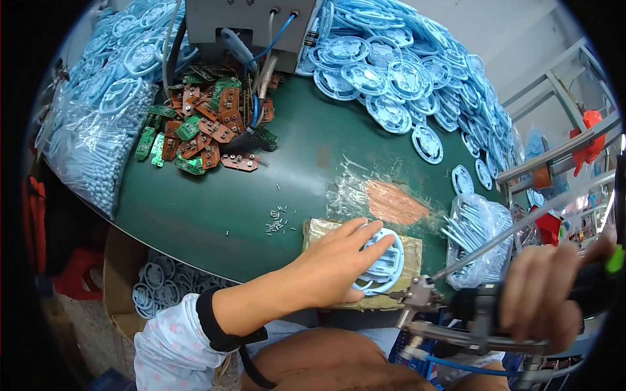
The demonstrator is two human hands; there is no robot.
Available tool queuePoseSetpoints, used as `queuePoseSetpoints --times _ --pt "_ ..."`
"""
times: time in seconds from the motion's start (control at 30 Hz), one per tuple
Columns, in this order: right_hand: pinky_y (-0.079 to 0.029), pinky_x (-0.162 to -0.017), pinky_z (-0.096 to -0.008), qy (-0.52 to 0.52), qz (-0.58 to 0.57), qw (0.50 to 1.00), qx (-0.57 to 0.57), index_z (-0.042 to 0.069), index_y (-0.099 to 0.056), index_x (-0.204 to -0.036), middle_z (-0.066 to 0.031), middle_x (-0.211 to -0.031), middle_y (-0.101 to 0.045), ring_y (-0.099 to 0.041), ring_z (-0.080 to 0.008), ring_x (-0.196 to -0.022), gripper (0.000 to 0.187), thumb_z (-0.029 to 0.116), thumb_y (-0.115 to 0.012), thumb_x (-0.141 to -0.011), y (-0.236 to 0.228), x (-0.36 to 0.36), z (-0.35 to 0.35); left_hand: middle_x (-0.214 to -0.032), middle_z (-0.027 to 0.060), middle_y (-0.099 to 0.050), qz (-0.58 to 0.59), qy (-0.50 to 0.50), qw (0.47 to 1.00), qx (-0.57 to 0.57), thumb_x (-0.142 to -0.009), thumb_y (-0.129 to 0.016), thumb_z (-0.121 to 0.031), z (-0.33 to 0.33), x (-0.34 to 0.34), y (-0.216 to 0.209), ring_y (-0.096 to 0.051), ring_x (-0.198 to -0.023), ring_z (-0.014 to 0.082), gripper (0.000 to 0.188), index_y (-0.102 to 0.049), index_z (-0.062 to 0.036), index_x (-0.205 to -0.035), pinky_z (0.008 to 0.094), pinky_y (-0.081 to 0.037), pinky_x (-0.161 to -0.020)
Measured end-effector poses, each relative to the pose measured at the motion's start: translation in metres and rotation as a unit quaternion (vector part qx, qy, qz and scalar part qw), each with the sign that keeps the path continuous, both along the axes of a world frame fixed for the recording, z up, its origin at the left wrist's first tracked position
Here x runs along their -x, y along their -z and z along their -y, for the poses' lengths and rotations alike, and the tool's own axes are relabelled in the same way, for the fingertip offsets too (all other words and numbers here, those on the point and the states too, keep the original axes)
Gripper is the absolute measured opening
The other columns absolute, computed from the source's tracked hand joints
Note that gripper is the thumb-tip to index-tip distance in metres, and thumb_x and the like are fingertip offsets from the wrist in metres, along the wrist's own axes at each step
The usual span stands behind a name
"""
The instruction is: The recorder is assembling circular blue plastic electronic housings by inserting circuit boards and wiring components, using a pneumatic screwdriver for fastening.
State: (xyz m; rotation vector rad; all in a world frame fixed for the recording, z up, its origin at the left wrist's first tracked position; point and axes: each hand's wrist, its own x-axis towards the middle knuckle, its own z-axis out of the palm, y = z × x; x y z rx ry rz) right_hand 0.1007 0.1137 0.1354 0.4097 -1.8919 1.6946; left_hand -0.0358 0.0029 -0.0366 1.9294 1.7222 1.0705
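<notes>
- At lower centre, the left hand [339,262], fingers spread, steadies the blue disc [390,266].
- Lower right, the blurred right hand [540,296] apparently wraps the driver [474,302].
- Likely fastening; next calls for steady aim.

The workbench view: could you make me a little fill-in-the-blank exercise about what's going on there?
1. The left hand rests on a round plastic part coloured light ____.
2. The black tool is gripped by the person's ____ hand.
3. The circuit boards lie on a tabletop coloured ____.
4. In the picture, the brown box shows to the ____ of the round plastic part.

Missing words: blue; right; green; left.
</notes>
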Motion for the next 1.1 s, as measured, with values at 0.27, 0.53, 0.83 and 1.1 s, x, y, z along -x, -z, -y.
queuePoseSetpoints --times 0.27,0.53,0.83,1.1 --pt "-0.053 -0.059 -0.0297 -0.143 0.106 0.983 -0.054 0.008 -0.046 -0.097 -0.0093 -0.071 -0.059 -0.060 -0.0184 -0.059 0.021 0.002 -0.060 -0.082 -0.067 0.000 -0.019 -0.132 0.0205 -0.037 -0.007 -0.015 1.000 0.014 -0.057 -0.078 -0.015 0.016 -0.002 -0.003 -0.036 -0.122 0.0373 0.084 -0.038 -0.0015 -0.129 0.0426 -0.036 -0.099" --pt "-0.056 -0.053 -0.0238 -0.232 0.171 0.951 -0.112 0.002 -0.054 -0.089 -0.0076 -0.059 -0.053 -0.061 -0.0140 -0.053 0.015 0.001 -0.065 -0.078 -0.035 0.011 -0.035 -0.132 0.0199 -0.037 0.005 -0.015 1.000 0.024 -0.057 -0.078 -0.015 0.016 -0.002 -0.002 -0.036 -0.121 0.0373 0.084 -0.037 -0.0020 -0.129 0.0424 -0.036 -0.098" --pt "-0.049 -0.042 -0.0227 0.065 0.007 0.997 -0.038 0.009 -0.036 -0.120 -0.0016 -0.056 -0.050 -0.053 -0.0102 -0.040 0.044 0.004 -0.060 -0.083 0.005 0.027 0.020 -0.130 0.0192 -0.036 -0.013 -0.005 0.999 0.035 -0.057 -0.079 -0.017 0.012 0.001 -0.008 -0.036 -0.120 0.0361 0.087 -0.035 -0.0020 -0.131 0.0420 -0.036 -0.097" --pt "-0.047 -0.057 -0.0332 0.025 0.113 0.993 -0.034 0.010 -0.045 -0.122 -0.0046 -0.069 -0.052 -0.053 -0.0143 -0.057 0.033 0.008 -0.048 -0.089 -0.063 -0.023 -0.014 -0.139 0.0243 -0.026 -0.068 0.031 0.994 0.080 -0.058 -0.077 -0.018 0.033 0.012 -0.025 -0.041 -0.115 0.0367 0.088 -0.034 -0.0064 -0.134 0.0403 -0.041 -0.093"
